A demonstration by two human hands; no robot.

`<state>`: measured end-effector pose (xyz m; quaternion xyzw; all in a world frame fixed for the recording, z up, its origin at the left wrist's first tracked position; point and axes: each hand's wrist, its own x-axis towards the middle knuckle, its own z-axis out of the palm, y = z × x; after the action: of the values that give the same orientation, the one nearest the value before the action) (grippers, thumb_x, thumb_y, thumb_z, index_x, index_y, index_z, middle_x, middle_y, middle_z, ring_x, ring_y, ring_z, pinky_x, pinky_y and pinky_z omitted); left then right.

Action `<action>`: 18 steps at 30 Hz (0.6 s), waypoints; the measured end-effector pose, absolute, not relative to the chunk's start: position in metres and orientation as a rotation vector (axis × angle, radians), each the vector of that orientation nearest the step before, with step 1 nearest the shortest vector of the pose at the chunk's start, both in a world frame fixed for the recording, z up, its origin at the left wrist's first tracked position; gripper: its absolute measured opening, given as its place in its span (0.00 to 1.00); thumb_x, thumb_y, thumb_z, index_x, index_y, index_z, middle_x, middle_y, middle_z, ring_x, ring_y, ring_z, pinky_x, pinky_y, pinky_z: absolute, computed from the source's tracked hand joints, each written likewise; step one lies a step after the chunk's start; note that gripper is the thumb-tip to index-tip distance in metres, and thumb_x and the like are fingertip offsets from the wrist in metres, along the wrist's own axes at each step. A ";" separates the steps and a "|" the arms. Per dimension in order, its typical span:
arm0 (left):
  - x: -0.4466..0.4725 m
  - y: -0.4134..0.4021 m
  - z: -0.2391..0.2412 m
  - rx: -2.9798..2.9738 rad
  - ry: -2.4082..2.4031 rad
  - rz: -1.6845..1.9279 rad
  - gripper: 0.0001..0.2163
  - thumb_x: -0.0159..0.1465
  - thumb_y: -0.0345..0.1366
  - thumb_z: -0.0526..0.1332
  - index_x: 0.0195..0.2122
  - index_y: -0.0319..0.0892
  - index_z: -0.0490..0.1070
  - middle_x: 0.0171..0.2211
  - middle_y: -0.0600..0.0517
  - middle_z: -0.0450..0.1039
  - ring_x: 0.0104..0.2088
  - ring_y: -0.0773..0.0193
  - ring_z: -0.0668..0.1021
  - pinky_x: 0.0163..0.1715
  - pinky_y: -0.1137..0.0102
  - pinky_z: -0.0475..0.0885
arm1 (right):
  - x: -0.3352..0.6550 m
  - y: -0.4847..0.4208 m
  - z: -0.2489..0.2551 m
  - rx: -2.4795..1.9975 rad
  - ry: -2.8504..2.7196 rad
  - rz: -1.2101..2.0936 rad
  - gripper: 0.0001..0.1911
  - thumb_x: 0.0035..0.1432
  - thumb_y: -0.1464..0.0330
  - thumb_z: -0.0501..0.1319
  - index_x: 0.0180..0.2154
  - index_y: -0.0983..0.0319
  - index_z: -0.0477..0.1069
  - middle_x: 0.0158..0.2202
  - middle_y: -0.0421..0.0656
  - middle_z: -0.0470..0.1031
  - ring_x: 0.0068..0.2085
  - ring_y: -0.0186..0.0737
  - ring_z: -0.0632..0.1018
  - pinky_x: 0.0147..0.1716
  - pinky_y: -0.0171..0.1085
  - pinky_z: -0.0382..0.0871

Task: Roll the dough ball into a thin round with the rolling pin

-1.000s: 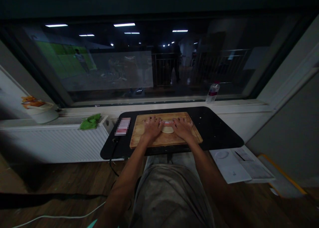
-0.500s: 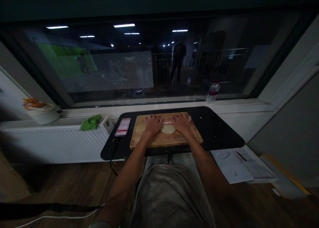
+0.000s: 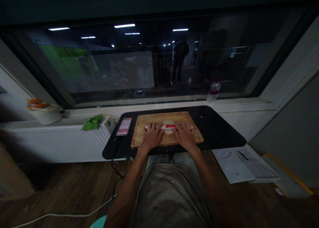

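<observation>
A pale rolling pin (image 3: 163, 127) with a red label lies crosswise over a round, flat piece of dough (image 3: 168, 132), which shows on both sides of it. Both sit on a wooden cutting board (image 3: 142, 141). My left hand (image 3: 151, 134) is draped over the pin's left part, fingers bent over it. Over the right part rests my right hand (image 3: 184, 134), holding it the same way. The label shows between the two hands, and the pin's ends are partly covered by my fingers.
The board stands on a black table (image 3: 219, 135). A phone-like, blurred-out object (image 3: 124, 126) lies left of it. A water bottle (image 3: 213, 92) stands on the windowsill. A green cloth (image 3: 92, 122) and a white tub (image 3: 46, 114) are on the radiator (image 3: 62, 143). An open white box (image 3: 239, 165) sits at right.
Both hands have drawn the rolling pin toward me, from the dough's far edge to its middle. The red label now shows more fully, and dough appears beyond the pin.
</observation>
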<state>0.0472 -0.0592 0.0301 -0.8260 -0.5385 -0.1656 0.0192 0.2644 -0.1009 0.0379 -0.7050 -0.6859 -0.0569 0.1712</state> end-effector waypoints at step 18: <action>0.055 -0.029 0.042 -2.642 -1.691 -0.283 0.26 0.85 0.52 0.51 0.82 0.62 0.63 0.83 0.43 0.62 0.77 0.34 0.66 0.75 0.27 0.60 | 0.266 -0.073 0.051 -2.053 -1.950 -0.044 0.30 0.89 0.52 0.43 0.72 0.51 0.75 0.68 0.53 0.76 0.66 0.58 0.70 0.69 0.61 0.61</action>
<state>0.0550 -0.0289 0.0419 -0.8388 -0.5370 -0.0898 -0.0038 0.2659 -0.0725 0.0507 -0.7162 -0.6805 -0.0152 0.1543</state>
